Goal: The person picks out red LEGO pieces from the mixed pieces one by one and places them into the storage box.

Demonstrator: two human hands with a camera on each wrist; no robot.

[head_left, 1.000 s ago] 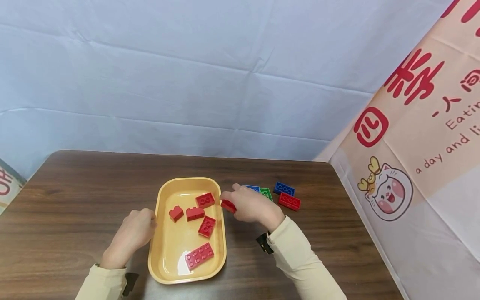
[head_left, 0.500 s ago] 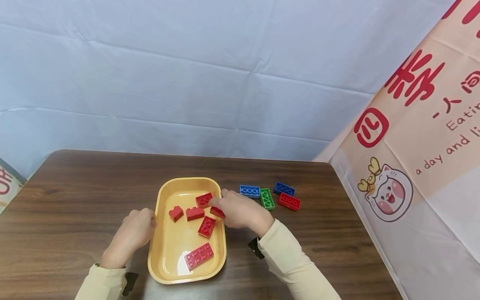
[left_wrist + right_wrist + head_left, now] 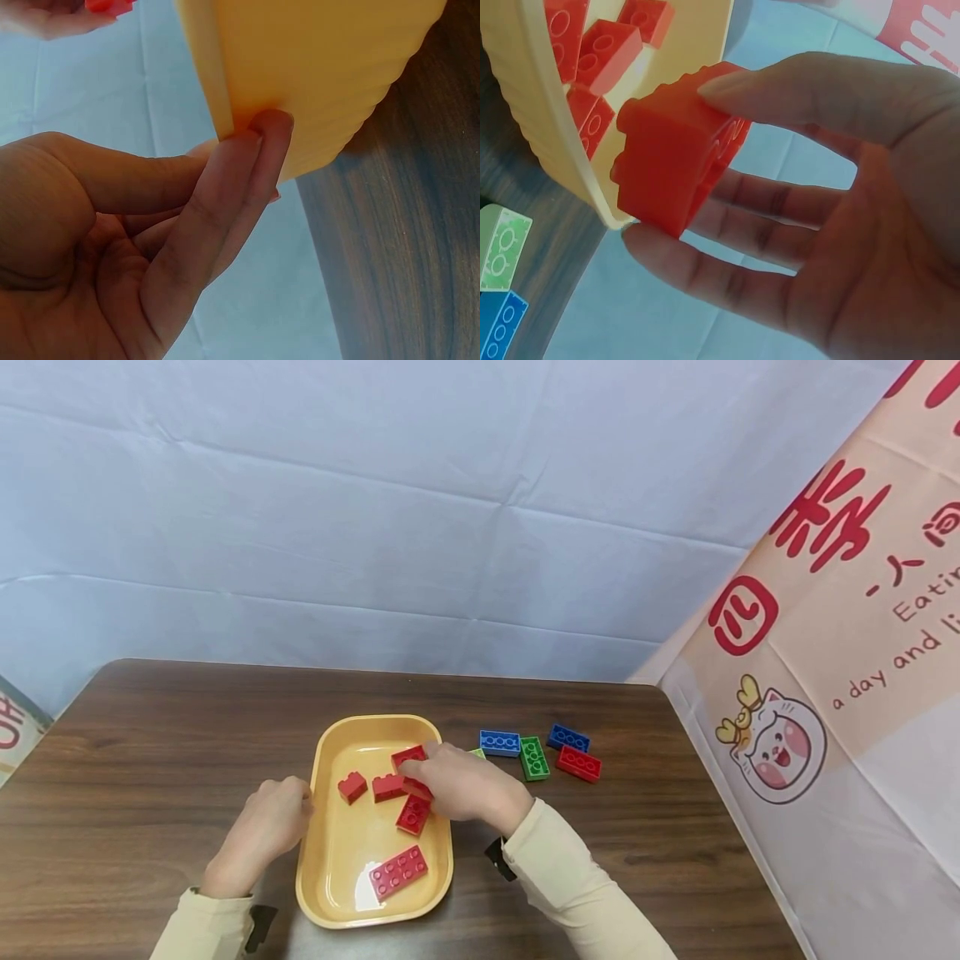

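My left hand [image 3: 267,827] pinches the left rim of a yellow tray [image 3: 318,906]; in the left wrist view thumb and fingers [image 3: 247,161] grip the tray's edge. Over the tray's right side, my right hand [image 3: 468,783] holds a red toy brick [image 3: 417,789]. The right wrist view shows this brick [image 3: 671,146] between thumb and fingers, studs to the left. Several red bricks lie in the tray, among them a small one [image 3: 352,787], one with studs up [image 3: 399,872] and one with its hollow side up [image 3: 413,815].
Right of the tray on the brown table [image 3: 187,718] lie a blue brick [image 3: 499,742], a green brick [image 3: 534,758], a second blue brick [image 3: 568,737] and a red brick [image 3: 578,763]. A light green brick [image 3: 477,752] is partly hidden behind the right hand.
My right hand has moved left with the red brick, from outside the tray's right rim to above its inside. The left hand and the tray have stayed put.
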